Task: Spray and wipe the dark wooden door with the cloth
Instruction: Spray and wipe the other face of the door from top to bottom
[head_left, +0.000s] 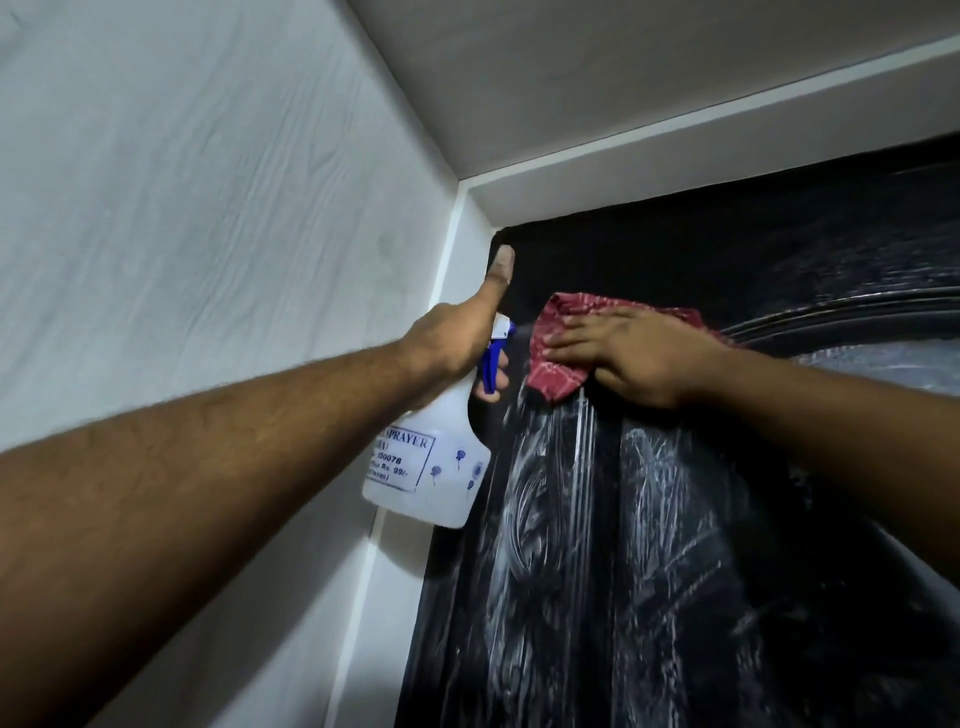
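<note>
Head view.
1. Dark wooden door (675, 519): carved, beyond both hands and running down below them. Wet white streaks lie beneath the right hand (639, 358).
2. White wall (208, 208): left of the left hand (452, 343).
3. Spray bottle (436, 467): white with a printed label, hanging under the left hand. That hand grips its neck, thumb raised, a finger on the blue trigger (493, 364).
4. Cloth (556, 371): red, patterned, pressed against the door's upper part by the right hand's straight fingers.

The hands are near each other, not touching.
</note>
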